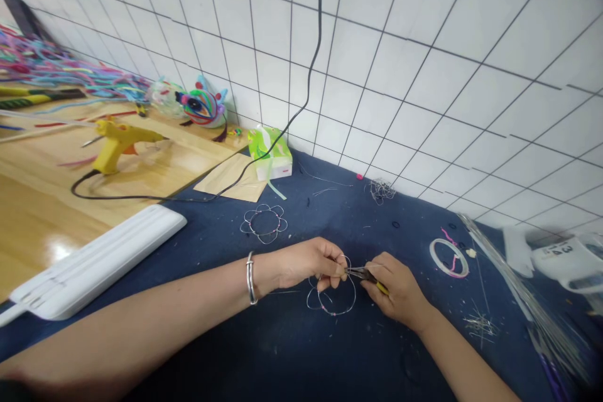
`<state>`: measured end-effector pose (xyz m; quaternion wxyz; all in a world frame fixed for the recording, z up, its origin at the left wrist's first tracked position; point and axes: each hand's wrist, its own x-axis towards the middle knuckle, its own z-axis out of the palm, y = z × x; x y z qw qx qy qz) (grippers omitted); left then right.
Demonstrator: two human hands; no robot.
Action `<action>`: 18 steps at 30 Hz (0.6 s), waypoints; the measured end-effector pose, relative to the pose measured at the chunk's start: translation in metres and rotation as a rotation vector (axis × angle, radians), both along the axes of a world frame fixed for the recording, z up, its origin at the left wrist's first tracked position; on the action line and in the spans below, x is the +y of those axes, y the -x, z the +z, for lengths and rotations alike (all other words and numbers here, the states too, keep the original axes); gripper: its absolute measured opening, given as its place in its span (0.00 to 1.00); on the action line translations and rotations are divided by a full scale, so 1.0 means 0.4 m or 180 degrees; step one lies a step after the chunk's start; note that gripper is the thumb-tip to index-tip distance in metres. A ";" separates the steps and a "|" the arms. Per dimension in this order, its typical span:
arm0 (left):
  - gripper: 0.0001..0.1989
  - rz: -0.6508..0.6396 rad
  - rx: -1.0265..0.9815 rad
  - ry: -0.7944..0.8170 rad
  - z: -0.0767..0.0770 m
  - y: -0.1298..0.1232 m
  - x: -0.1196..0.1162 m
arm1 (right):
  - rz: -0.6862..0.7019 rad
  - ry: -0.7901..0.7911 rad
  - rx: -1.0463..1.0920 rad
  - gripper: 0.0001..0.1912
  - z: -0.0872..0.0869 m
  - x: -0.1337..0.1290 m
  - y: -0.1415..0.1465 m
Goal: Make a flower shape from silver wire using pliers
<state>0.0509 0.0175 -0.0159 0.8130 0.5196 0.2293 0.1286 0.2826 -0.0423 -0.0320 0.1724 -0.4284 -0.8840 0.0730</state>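
Hands [313, 264] [398, 286] part-covering wire loops [334, 314], gripped pliers [358, 272] mostly hidden

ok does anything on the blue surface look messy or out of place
A little: a tangled wire clump lies near the tiled wall, and short wire pieces sprawl loosely right of the right hand, unlike the long wires lying together beside them.

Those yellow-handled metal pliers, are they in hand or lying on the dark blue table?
In hand. The right hand grips the yellow-handled metal pliers, fingers around the handle, dark jaws toward the left hand.
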 end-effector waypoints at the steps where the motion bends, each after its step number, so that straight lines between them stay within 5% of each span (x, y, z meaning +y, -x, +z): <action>1: 0.04 0.0000 -0.0004 0.0000 -0.001 0.000 0.000 | -0.0004 -0.0016 -0.0022 0.06 0.000 -0.001 0.000; 18: 0.05 -0.0186 -0.0099 -0.0274 -0.003 0.005 0.014 | 0.0146 0.0325 0.0447 0.05 0.005 0.009 0.002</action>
